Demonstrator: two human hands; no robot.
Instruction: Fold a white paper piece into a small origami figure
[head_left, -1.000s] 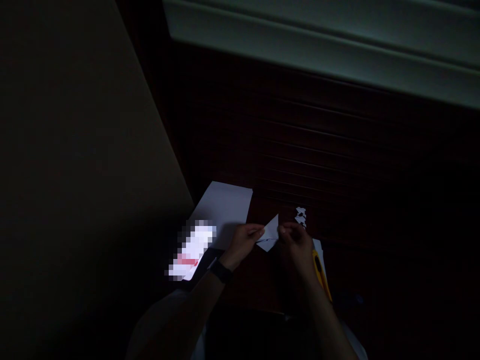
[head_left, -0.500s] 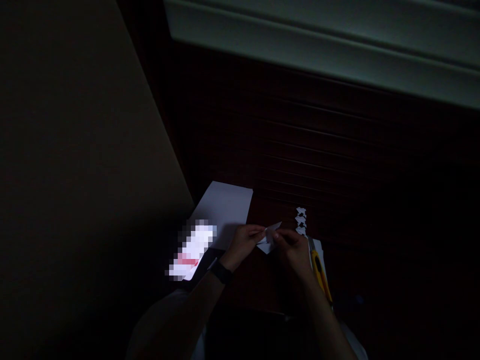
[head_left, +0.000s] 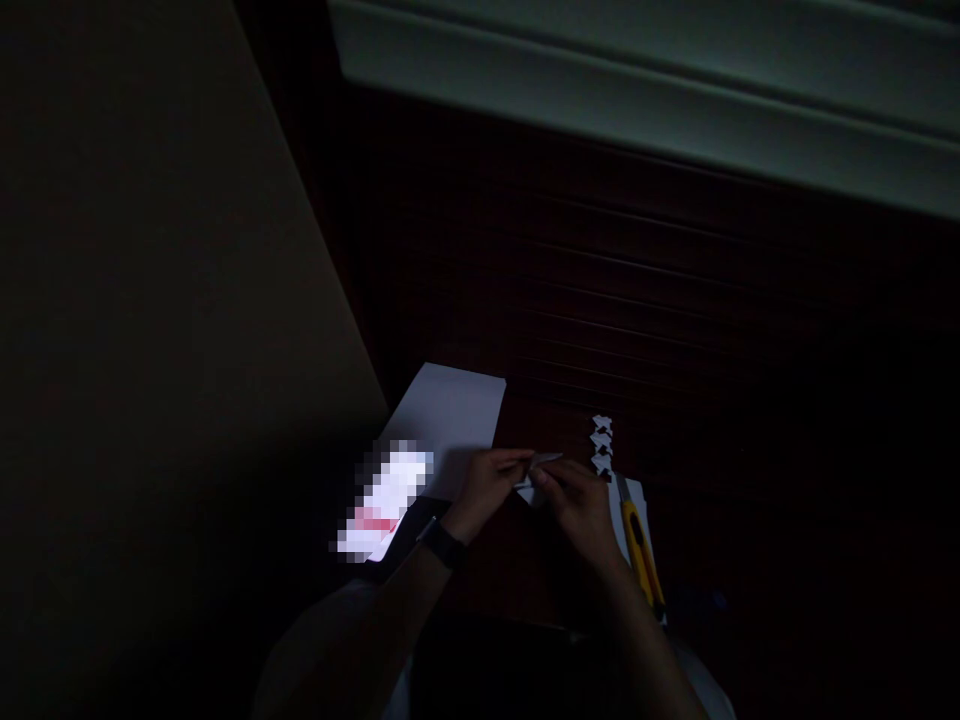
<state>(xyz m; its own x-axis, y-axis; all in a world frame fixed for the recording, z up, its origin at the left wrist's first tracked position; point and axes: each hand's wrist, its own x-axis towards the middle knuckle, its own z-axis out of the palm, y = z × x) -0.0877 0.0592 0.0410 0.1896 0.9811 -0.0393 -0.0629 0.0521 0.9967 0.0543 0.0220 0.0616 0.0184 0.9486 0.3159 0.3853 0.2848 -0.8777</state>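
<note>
Between my hands is a small folded piece of white paper (head_left: 534,494), pale against the dark surface. My left hand (head_left: 486,486), with a dark band on its wrist, pinches the paper's left side. From the right, my right hand (head_left: 583,502) has its thumb and fingers closed on the same paper, covering part of it. Just beyond my right hand stand several small folded white paper pieces (head_left: 601,440) in a row. A yellow utility knife (head_left: 639,550) lies to the right of my right wrist, on white paper sheets (head_left: 636,490).
A large white sheet (head_left: 457,405) lies at the back left. In front of it glows a phone-like screen (head_left: 390,500), its content blurred out. A pale wall (head_left: 187,300) rises on the left, and slatted dark panelling (head_left: 600,260) stands behind the work surface.
My right hand has shifted slightly to the left, its fingers now further over the paper. The paper's raised flap is lower and flatter. My left hand stays nearly still.
</note>
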